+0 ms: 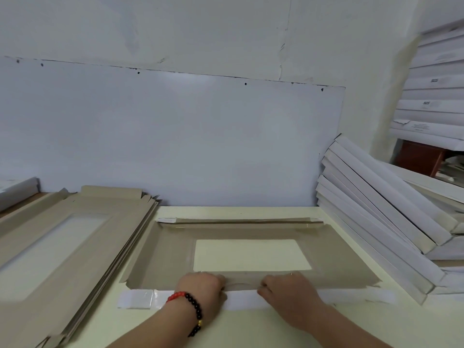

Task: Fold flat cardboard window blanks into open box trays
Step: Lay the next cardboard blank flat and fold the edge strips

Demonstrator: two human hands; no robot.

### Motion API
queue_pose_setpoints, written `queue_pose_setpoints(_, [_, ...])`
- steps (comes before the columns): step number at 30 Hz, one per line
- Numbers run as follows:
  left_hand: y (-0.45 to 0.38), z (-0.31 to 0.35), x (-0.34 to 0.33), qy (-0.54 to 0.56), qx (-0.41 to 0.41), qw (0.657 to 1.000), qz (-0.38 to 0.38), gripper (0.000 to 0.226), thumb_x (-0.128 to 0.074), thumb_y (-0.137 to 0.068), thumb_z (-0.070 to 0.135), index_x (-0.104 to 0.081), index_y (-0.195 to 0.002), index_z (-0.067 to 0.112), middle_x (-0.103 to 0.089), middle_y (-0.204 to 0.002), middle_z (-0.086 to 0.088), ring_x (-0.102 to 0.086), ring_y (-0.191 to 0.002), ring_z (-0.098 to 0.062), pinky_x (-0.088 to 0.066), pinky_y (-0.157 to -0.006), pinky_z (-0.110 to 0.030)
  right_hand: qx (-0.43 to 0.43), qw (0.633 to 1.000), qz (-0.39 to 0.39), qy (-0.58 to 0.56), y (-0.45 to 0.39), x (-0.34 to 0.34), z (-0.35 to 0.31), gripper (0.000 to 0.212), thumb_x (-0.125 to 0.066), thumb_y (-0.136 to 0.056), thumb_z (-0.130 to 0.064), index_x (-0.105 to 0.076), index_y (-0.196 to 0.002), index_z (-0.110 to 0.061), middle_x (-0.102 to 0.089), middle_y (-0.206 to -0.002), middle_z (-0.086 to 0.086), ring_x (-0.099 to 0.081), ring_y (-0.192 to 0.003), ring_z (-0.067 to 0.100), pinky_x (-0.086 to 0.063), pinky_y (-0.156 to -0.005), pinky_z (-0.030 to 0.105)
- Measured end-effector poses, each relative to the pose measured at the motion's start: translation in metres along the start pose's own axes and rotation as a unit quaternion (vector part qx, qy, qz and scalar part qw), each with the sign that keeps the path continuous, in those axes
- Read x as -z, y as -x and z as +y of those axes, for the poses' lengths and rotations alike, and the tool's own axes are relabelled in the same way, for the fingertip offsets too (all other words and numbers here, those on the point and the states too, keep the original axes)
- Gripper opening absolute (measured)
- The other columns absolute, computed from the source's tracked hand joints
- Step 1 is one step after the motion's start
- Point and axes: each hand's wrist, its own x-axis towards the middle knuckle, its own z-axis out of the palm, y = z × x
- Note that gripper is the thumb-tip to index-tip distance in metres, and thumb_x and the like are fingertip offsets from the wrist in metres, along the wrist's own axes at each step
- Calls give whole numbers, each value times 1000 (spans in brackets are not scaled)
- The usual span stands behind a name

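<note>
Brown cardboard blank lies flat on cream table, rectangular window mid-panel, far flap raised, white near flap folded up. Left hand, right hand pinch near flap.

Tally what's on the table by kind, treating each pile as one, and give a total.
Window blank being folded: 1
Pile of flat brown blanks: 1
Leaning pile of finished white trays: 1
Hands on the blank: 2, left hand and right hand
Total: 5
</note>
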Motion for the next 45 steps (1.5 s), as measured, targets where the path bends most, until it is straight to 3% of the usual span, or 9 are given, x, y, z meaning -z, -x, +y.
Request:
queue_pose_setpoints(7, [-23, 14, -16, 35, -16, 999, 11, 68, -39, -95, 45, -5, -152, 30, -28, -154, 2, -18, -144, -25, -15, -117, -41, -78, 995, -39, -51, -29, -25, -39, 57, -19, -101, -46, -15, -153, -21, -7, -161, -2, -12, -147, 17, -1, -118, 44])
queue_pose_setpoints(16, [-11, -38, -51, 2, 14, 1000, 11, 66, -9, -95, 58, 4, -154, 30, 9, -161, 8, 18, -146, -21, 13, -116, -42, -148, 980, -124, -38, -8, -43, 22, 62, -10, -101, -49, 13, -153, -25, 21, -159, -4, 18, -147, 15, 10, -116, 44])
queue_pose_setpoints(23, [-1, -73, -48, -43, 60, 997, 25, 65, -3, -94, 61, 10, -152, 33, 17, -159, 7, 23, -145, -24, 17, -114, -43, -261, 958, -121, -3, 31, -48, 96, 58, -10, -101, -48, 11, -153, -30, 18, -160, -5, 13, -148, 14, 3, -117, 43])
queue_pose_setpoints(26, [11, -68, -25, -92, 21, 990, 102, 56, -20, -96, 45, -30, -148, 29, -25, -154, 0, -26, -141, -40, -21, -117, -49, -291, 954, -72, 11, 46, -46, 110, 57, -13, -100, -51, 5, -153, -35, 18, -160, -6, 9, -148, 15, -1, -117, 42])
queue_pose_setpoints(28, [20, -65, -18, -67, -76, 982, 158, 39, -34, -76, 23, -62, -103, 24, -67, -101, -1, -65, -89, -31, -56, -81, -32, -262, 965, -15, 22, 55, -37, 109, 56, -14, -99, -53, -17, -151, -34, 2, -162, -2, -8, -148, 17, -9, -117, 41])
queue_pose_setpoints(32, [34, -68, -18, -64, -179, 971, 147, 20, -42, -70, 25, -62, -70, 31, -57, -70, 13, -56, -61, -7, -43, -51, -12, -84, 989, 109, -59, 71, -18, 95, 31, -56, -89, -50, -70, -106, -27, -65, -117, -3, -64, -105, 13, -42, -92, 23])
queue_pose_setpoints(36, [38, -72, -19, -45, -226, 963, 137, 30, -51, -80, 59, -68, -85, 35, -58, -78, 16, -57, -68, -5, -46, -58, -12, -40, 996, -8, -76, 72, -7, 83, 58, -78, -68, -58, -59, -120, -41, -49, -122, -30, -50, -103, -14, -38, -86, 3])
queue_pose_setpoints(41, [34, -57, -4, -53, -214, 965, 142, 27, -55, -81, 41, -68, -104, 35, -65, -85, 15, -61, -70, -7, -49, -60, -14, -7, 999, 44, 8, 53, -2, 74, 49, -97, -36, -34, -77, -81, -34, -67, -75, -17, -64, -61, 1, -41, -42, 12])
queue_pose_setpoints(45, [20, -52, -3, -19, -121, 991, 47, 39, -37, -90, 18, -46, -127, 23, -57, -119, -1, -54, -108, -24, -42, -89, -32, -18, 999, 46, 0, 43, 2, 66, 29, -64, -85, -34, -63, -114, -39, -64, -105, -16, -61, -94, 4, -47, -70, 20])
